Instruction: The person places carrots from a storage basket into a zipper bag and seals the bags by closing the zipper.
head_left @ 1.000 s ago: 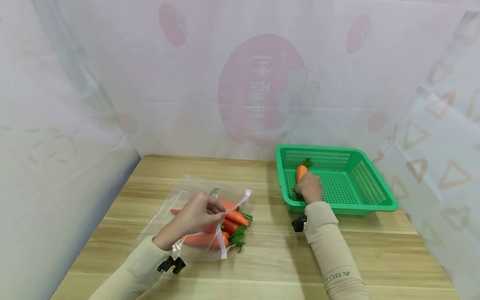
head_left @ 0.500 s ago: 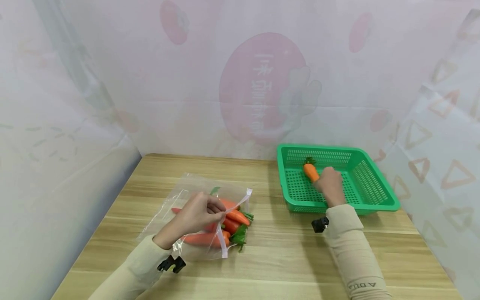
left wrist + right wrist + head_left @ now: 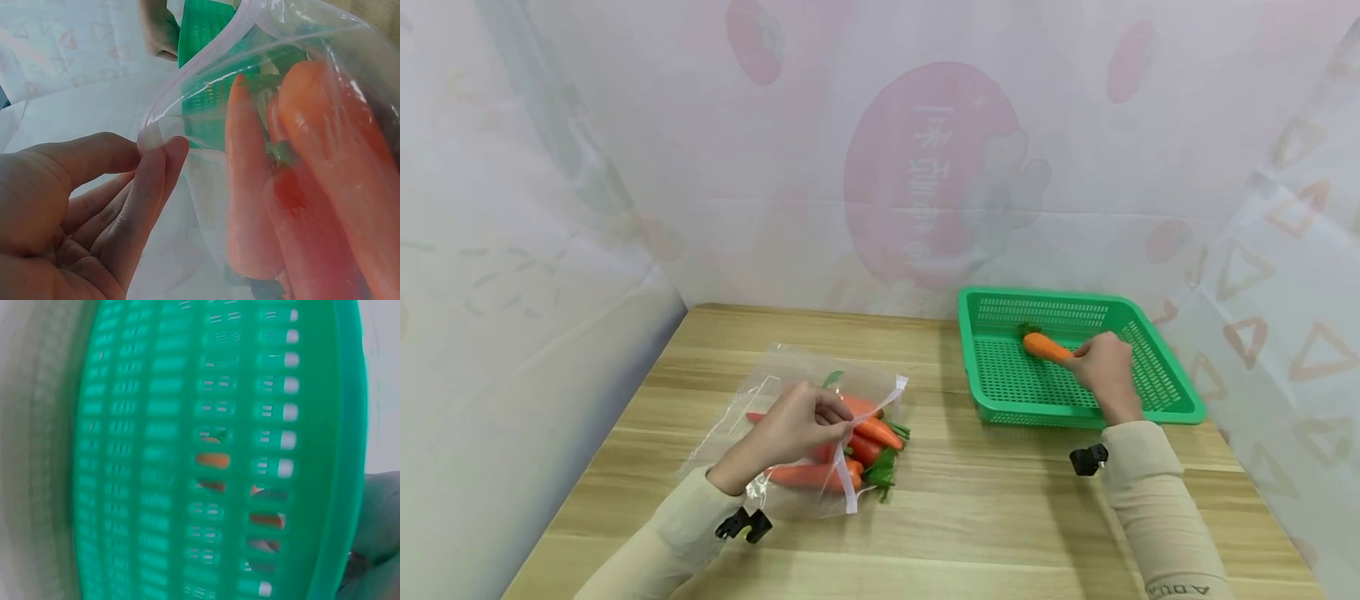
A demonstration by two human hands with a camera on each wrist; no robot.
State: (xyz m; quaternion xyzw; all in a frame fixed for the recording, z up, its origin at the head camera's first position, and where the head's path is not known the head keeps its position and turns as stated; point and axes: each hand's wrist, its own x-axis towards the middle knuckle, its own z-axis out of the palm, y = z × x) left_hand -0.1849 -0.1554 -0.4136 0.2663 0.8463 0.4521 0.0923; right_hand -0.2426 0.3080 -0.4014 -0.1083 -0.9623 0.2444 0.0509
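At the left, my left hand (image 3: 797, 425) pinches the zip edge of a clear zip bag (image 3: 733, 425), thumb against fingertips. The lip (image 3: 206, 59) arches up from those fingers in the left wrist view. Inside lie several carrots (image 3: 245, 187) and red peppers (image 3: 306, 231), some with green tops or stems near the mouth. My right hand (image 3: 1105, 371) reaches into a green plastic basket (image 3: 1045, 293) and holds a carrot (image 3: 1043, 346) by its narrow end, which the fingers hide. Its leafy top points left and back. In the right wrist view, the slotted wall mostly hides the carrot.
Both the bag and the basket stand on a wooden table (image 3: 925, 525), with bare wood between them. A printed white cloth (image 3: 760, 250) rises behind the table and along both sides. The near rim (image 3: 1052, 417) of the basket passes below my right wrist.
My right hand has moved right inside the basket, drawing the carrot along; the carrot has swung from nearly lengthwise to slanting left. My left hand keeps its pinch on the bag, unmoved.
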